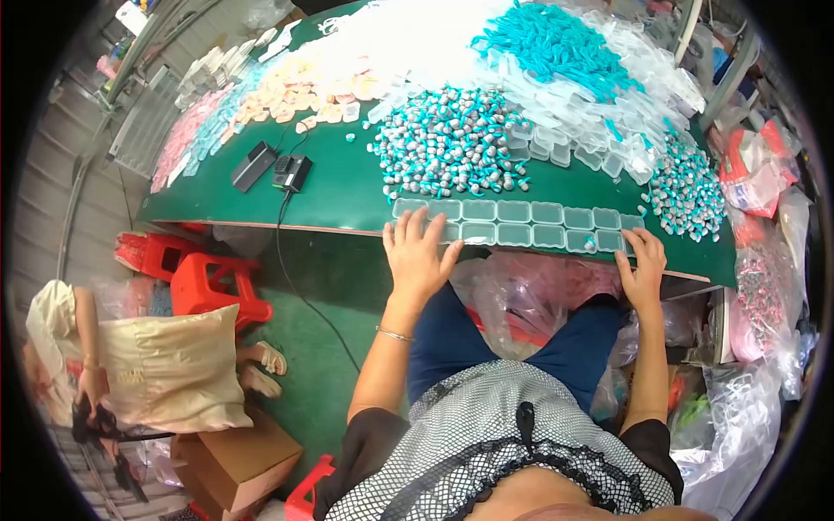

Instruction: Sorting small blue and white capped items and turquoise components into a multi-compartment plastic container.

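The left hand (417,253) lies flat with fingers spread on the left end of a double row of clear plastic boxes (514,224) at the near edge of the green table (339,195); the right hand (644,265) rests open on the row's right end, fingers loosely together — neither pinches anything. Left of the row lie two black devices (271,168) with a cable. Behind it sits a heap of teal-and-grey small parts (452,143) — a second such heap (688,191) lies to the right
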A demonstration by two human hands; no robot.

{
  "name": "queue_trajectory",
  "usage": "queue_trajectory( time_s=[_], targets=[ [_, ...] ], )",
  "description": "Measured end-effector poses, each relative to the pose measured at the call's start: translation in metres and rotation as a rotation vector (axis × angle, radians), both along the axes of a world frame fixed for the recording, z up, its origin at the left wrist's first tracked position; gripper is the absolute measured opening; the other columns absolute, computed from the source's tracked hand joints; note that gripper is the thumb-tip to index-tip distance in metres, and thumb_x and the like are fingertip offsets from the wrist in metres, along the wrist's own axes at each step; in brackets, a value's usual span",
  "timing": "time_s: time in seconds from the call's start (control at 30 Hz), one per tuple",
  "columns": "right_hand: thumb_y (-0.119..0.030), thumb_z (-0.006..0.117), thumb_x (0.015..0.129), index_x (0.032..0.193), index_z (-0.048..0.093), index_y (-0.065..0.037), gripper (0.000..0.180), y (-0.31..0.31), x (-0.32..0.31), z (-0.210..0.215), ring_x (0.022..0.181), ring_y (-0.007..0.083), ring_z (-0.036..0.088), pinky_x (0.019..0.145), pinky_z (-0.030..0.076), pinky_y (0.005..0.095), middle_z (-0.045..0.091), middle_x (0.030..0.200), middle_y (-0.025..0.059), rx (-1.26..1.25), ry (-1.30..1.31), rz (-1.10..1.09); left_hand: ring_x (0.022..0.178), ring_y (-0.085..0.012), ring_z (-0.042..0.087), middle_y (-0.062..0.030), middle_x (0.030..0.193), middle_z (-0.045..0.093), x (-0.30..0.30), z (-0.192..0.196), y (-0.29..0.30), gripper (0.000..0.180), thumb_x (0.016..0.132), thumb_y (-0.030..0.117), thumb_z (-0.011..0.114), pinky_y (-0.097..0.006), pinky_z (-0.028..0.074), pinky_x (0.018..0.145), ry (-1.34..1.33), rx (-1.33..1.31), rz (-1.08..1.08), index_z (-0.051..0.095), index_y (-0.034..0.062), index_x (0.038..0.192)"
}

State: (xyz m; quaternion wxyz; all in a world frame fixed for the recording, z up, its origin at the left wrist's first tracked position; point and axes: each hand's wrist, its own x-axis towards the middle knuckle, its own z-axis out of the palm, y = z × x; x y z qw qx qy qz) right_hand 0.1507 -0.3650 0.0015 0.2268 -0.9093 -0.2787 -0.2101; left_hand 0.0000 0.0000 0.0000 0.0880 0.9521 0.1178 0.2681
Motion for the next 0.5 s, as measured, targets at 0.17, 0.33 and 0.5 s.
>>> queue_trajectory(
  time_s=[0.17, 0.33, 0.5],
  targets=[
    [-0.022, 0.068, 0.079, 0.112, 0.063, -0.011, 0.035, 0.013, -0.008, 0.006, 0.11, 0.0307, 0.05, 0.093, 0.037, 0.0426, 0.056, 0.115, 0.0104, 0.023, -0.031, 0.012, 0.122, -0.0359, 0.045, -0.0149, 0.126, 0.053, 0.002, 0.001, 0.008, 0.046, 0.081, 0.044, 0.065, -0.06, 0.027, 0.103, -0.047, 0.023, -0.003, 0.064, 0.0116, 0.114],
    [-0.025, 0.067, 0.081, 0.115, 0.062, -0.011, 0.037, 0.008, -0.01, 0.014, 0.11, 0.0307, 0.05, 0.093, 0.037, 0.0429, 0.056, 0.115, 0.0106, -0.031, -0.035, 0.014, 0.123, -0.0357, 0.045, -0.015, 0.127, 0.053, 0.003, 0.001, 0.006, 0.047, 0.081, 0.043, 0.066, -0.06, 0.027, 0.104, -0.037, 0.017, -0.008, 0.063, 0.0108, 0.115],
    [-0.027, 0.065, 0.082, 0.123, 0.056, -0.009, 0.045, 0.003, -0.01, 0.016, 0.116, 0.0322, 0.049, 0.097, 0.036, 0.0436, 0.055, 0.124, 0.0129, -0.051, 0.013, 0.007, 0.124, -0.0346, 0.044, -0.0137, 0.128, 0.052, 0.0, 0.003, 0.007, 0.047, 0.082, 0.04, 0.066, -0.057, 0.028, 0.104, -0.051, 0.021, -0.01, 0.06, 0.0101, 0.118]
  ],
)
